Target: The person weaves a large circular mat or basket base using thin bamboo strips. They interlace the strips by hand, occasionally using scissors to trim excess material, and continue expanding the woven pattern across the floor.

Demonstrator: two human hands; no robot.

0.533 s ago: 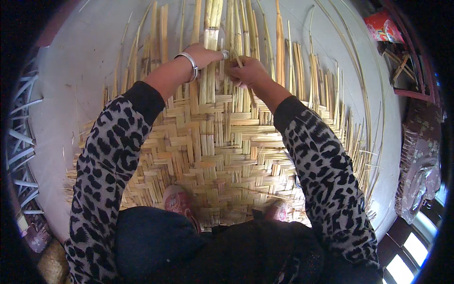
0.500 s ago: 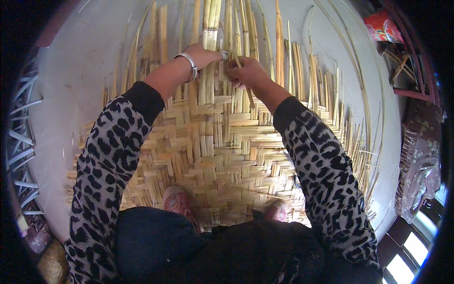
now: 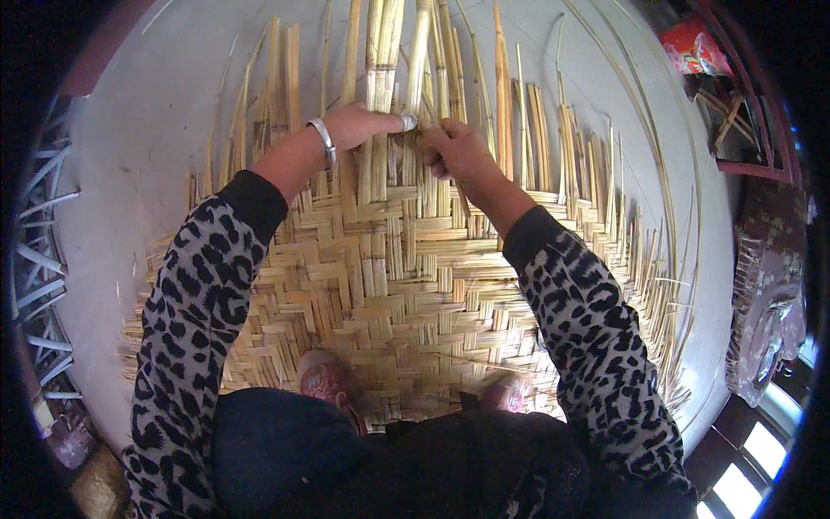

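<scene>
A mat [image 3: 406, 320] of flat, pale yellow reed strips in a slanting weave lies on the floor under me, its loose ends fanning out at the far edge. My left hand [image 3: 359, 127], a silver bangle at the wrist, grips wide upright strips [image 3: 383, 69] at the far middle; its fingers are partly hidden behind them. A white wrap [image 3: 407, 123] covers the tip of its thumb. Close beside it, my right hand [image 3: 465, 157] is closed on a narrow reed strip, whose end [image 3: 463, 201] sticks out below the palm. The fingertips of both hands almost meet.
My red patterned shoes [image 3: 325, 381] stand on the mat's near part. Long thin strips [image 3: 653, 130] curve over the grey floor at right. Beyond are a dark red frame [image 3: 756, 169] and cloth-covered furniture [image 3: 769, 285]. Pale bars of a rack [image 3: 43, 259] line the left edge.
Both hands have come slightly nearer to me. The left has shifted a little leftward. A strip by the thumbs now stands out, wider and tilted to the right at its top.
</scene>
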